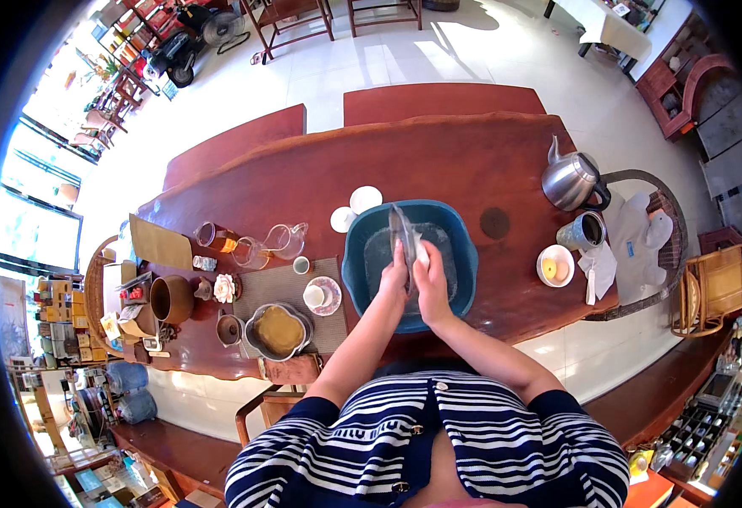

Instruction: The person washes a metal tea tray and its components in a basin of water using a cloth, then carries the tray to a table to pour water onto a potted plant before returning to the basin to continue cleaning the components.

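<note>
Over a blue plastic basin [463,267] I hold a thin, clear round piece [400,223], perhaps a glass lid or dish, tilted almost edge-on to me. My left hand [395,276] grips its left side near the lower rim. My right hand [432,276] presses a small white cloth or tissue [420,249] against its right side. Cloudy, sudsy water [377,254] seems to lie in the basin below. Both palms are partly hidden by the piece. Touching or close to the basin's far left rim are two white round dishes or lids [366,199].
To the left stand a glass pitcher [285,240], a cup on a saucer [323,296] and a flower-shaped metal pot [279,331] with brownish liquid. On the right are a steel kettle [571,181], a tumbler [580,231] and a white bowl [555,265]. The wooden table [447,152] has benches beyond.
</note>
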